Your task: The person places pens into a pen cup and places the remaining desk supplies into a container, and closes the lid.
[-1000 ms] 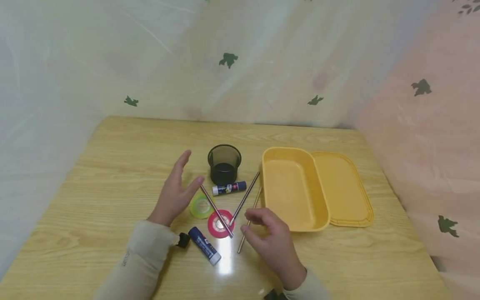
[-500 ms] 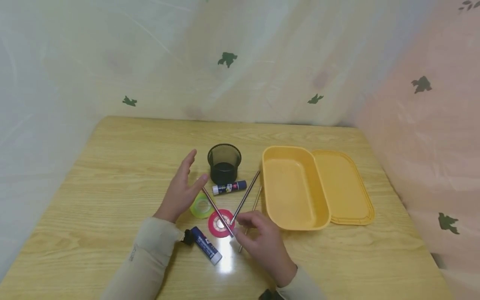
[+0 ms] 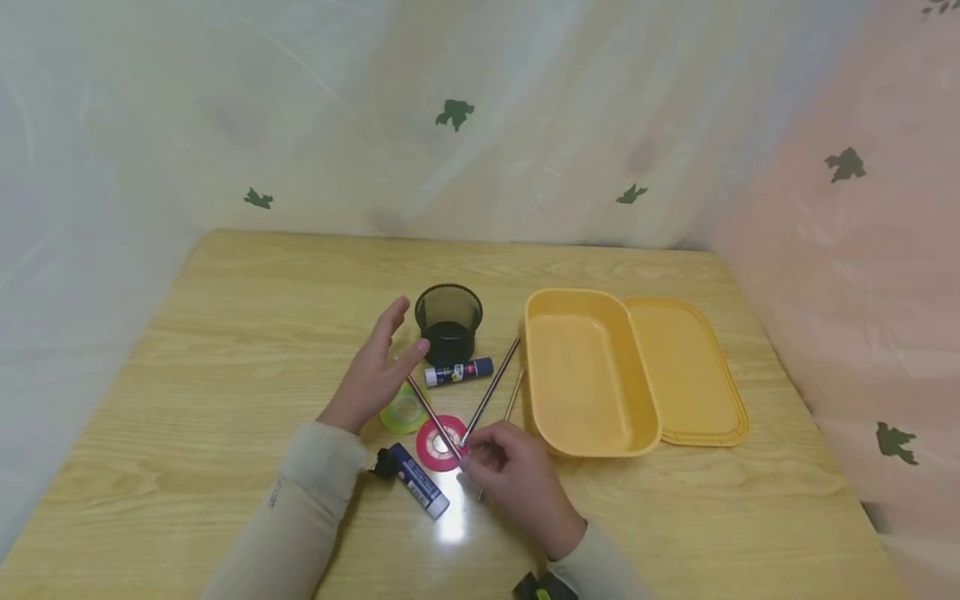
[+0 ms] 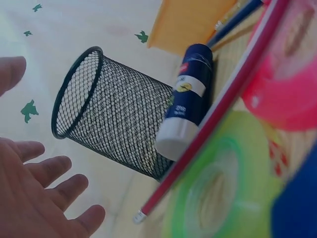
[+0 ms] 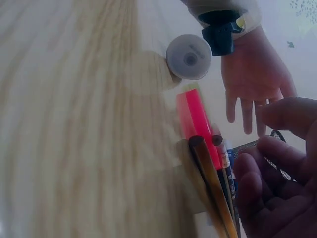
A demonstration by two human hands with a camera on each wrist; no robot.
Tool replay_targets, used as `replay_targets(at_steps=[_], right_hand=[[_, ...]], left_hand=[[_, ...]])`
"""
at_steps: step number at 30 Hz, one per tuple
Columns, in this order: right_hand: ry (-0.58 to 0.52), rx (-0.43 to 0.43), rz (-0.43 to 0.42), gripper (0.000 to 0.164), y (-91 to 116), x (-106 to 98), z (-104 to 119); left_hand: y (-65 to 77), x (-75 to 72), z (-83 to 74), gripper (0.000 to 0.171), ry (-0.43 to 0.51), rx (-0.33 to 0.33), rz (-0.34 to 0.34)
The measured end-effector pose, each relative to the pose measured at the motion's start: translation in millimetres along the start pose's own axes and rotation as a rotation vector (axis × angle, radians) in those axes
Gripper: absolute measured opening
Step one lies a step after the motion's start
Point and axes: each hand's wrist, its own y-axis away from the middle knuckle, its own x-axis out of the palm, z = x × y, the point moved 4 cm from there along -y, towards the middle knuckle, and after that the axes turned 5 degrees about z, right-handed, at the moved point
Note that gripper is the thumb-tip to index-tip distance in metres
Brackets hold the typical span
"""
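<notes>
My left hand point(image 3: 367, 382) has its fingers spread beside the black mesh pen cup point(image 3: 450, 343), holding nothing. My right hand point(image 3: 517, 482) hovers with loosely bent fingers, thumb apart, by the near end of a dark red pencil point(image 4: 218, 116). That pencil slants across a pink tape roll point(image 3: 429, 450) and a yellow-green tape roll point(image 3: 397, 412). A dark pencil point(image 3: 491, 392) and a wood-coloured pencil point(image 5: 213, 181) lie to the right, the latter partly hidden by my right hand. One glue stick point(image 3: 459, 372) lies before the cup; another glue stick point(image 3: 418, 482) rests near my left wrist.
A yellow box point(image 3: 588, 375) without its cover stands on the right of the wooden table point(image 3: 225, 333). Its flat yellow lid point(image 3: 693, 371) lies against its right side. Patterned sheeting point(image 3: 337, 125) hangs behind and beside the table.
My left hand has moved right and slightly forward, closer to the pen cup. My right hand has shifted left to the red pencil's near end. The glue stick near my left wrist has shifted slightly right.
</notes>
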Motion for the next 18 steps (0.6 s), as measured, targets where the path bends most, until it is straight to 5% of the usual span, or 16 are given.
replay_targets(at_steps=[18], right_hand=[[0.078, 0.083, 0.115, 0.014, -6, 6, -6]], left_hand=[[-14.6, 3.1, -0.7, 0.063, -0.021, -0.022, 0.046]])
